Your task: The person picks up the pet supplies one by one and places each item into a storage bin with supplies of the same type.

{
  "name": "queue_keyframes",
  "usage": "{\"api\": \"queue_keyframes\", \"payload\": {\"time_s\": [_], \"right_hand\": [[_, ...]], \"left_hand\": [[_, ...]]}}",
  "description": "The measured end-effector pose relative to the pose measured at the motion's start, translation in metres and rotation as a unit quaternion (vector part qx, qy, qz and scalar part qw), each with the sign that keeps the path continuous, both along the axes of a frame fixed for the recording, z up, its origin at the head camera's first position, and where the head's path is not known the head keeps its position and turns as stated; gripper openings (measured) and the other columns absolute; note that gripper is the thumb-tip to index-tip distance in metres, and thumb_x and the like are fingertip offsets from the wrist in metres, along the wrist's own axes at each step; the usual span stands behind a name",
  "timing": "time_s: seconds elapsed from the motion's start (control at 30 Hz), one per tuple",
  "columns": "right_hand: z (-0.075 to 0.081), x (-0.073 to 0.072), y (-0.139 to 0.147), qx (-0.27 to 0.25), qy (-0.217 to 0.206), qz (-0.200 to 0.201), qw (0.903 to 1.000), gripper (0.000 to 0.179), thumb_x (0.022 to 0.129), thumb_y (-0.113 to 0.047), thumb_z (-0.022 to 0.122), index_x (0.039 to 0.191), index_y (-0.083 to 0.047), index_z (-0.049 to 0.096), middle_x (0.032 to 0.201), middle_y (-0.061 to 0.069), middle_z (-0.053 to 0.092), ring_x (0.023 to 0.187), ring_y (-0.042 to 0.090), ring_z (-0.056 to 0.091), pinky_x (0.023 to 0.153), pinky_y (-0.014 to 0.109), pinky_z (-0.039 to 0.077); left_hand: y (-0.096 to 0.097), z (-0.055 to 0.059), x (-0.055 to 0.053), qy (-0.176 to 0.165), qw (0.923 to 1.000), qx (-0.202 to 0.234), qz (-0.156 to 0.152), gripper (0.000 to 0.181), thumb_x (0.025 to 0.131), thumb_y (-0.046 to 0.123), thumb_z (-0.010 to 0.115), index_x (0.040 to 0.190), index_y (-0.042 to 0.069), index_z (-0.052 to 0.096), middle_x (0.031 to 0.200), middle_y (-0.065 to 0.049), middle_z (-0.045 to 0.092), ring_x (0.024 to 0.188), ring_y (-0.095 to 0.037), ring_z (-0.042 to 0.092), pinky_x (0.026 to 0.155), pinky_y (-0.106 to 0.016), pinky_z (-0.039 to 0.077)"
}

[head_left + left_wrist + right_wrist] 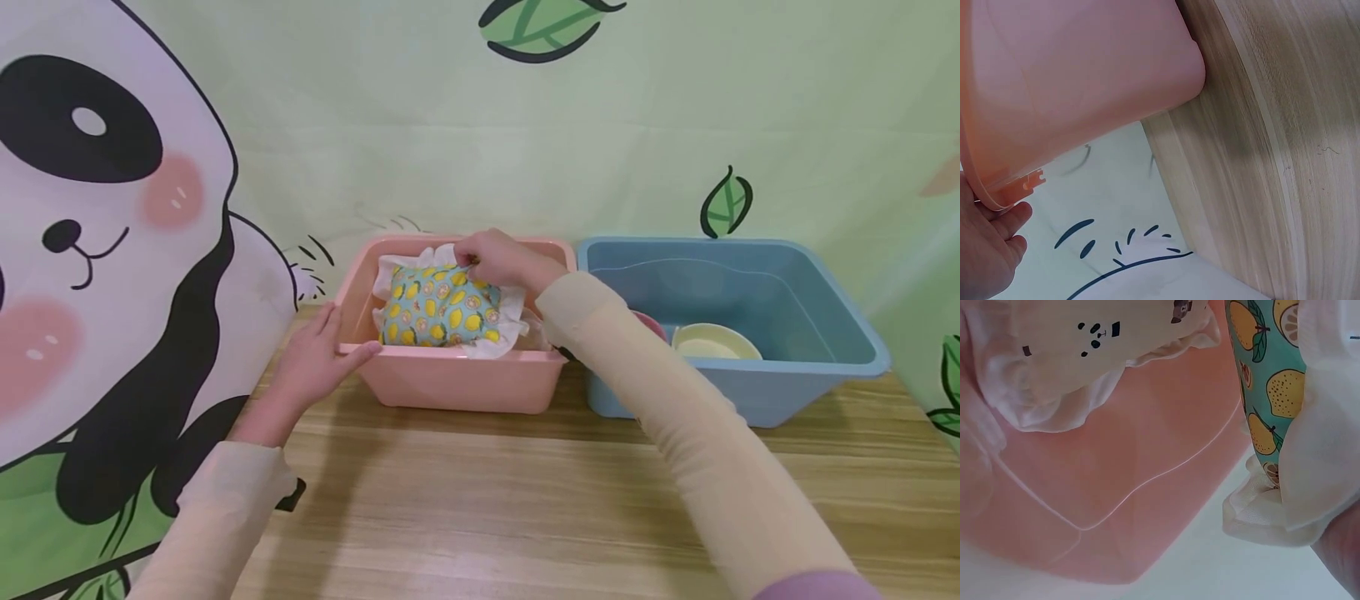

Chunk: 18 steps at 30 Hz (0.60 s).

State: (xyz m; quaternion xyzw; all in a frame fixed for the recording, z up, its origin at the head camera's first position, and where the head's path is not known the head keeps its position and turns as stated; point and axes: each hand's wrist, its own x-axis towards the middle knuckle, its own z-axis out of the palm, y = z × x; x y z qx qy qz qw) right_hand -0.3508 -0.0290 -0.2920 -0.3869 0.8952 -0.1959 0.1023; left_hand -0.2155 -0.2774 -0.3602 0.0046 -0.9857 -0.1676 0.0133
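Observation:
A small cushion (pixel 442 304) with lemon print on teal and a white ruffle sits tilted in the pink bin (pixel 465 383). At the cushion's upper edge my right hand (pixel 498 258) pinches the fabric; the right wrist view shows the lemon side (pixel 1285 387) and ruffle up close. My left hand (pixel 315 354) holds the front left corner of the pink bin, thumb over the front rim and fingers (pixel 1013 222) against the outside under the rim. Another fabric piece (pixel 1085 356), cream with small animal faces and a ruffle, lies inside the pink bin in the right wrist view.
A blue bin (pixel 750 396) stands right of the pink one, holding a cream-coloured dish (pixel 716 342) and a pink item (pixel 651 325) partly hidden by my right sleeve. Both bins stand on a wooden table (pixel 480 500) against a panda-print cloth backdrop (pixel 420 108).

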Motion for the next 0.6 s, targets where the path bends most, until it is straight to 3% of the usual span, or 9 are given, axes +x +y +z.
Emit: {"api": "queue_keyframes", "payload": {"time_s": [0.43, 0.6], "right_hand": [[-0.001, -0.011, -0.003, 0.003, 0.045, -0.009, 0.9989, 0.013, 0.082, -0.001, 0.050, 0.072, -0.008, 0.047, 0.072, 0.003, 0.040, 0.075, 0.019, 0.039, 0.070, 0.026, 0.030], [-0.001, -0.014, -0.002, -0.002, 0.037, -0.026, 0.9990, 0.012, 0.083, -0.001, 0.051, 0.073, -0.007, 0.048, 0.073, 0.004, 0.042, 0.077, 0.019, 0.041, 0.071, 0.026, 0.031]], "left_hand": [[0.000, -0.001, -0.002, 0.006, 1.0000, -0.004, -0.001, 0.101, 0.077, 0.071, 0.038, 0.141, -0.001, 0.009, 0.146, -0.022, 0.012, 0.128, -0.044, 0.021, 0.100, -0.057, 0.025], [-0.001, -0.002, -0.001, 0.008, 1.0000, -0.005, 0.002, 0.101, 0.076, 0.071, 0.038, 0.141, -0.001, 0.010, 0.146, -0.022, 0.013, 0.128, -0.043, 0.022, 0.099, -0.057, 0.025]]}}
